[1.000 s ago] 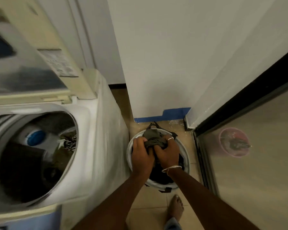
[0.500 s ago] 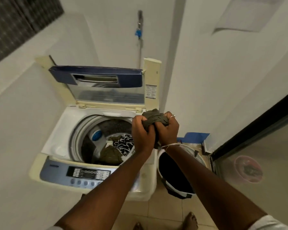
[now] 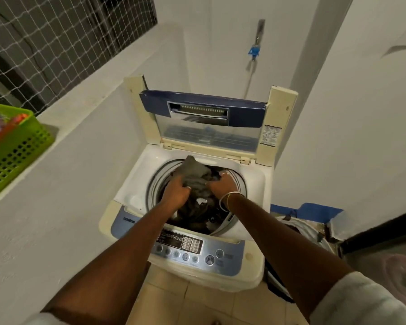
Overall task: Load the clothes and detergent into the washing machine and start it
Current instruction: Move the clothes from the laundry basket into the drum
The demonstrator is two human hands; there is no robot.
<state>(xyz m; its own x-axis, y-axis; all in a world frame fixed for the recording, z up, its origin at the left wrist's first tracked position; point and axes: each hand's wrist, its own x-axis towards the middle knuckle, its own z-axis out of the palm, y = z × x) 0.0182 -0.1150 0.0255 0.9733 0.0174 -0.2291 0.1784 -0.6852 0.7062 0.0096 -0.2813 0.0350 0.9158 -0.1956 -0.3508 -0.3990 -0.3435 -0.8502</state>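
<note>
Cloth (image 3: pixel 193 174), grey, is gripped by left hand (image 3: pixel 176 195) and right hand (image 3: pixel 220 187) over washing machine (image 3: pixel 136 184); control panel (image 3: pixel 197 249) lettering unreadable.

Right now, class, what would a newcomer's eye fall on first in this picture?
The left hand and right hand, both gripping a wad of grey clothes over the open washer at centre. Behind them its blue lid stands upright, and a green basket sits on the ledge at far left.
</note>
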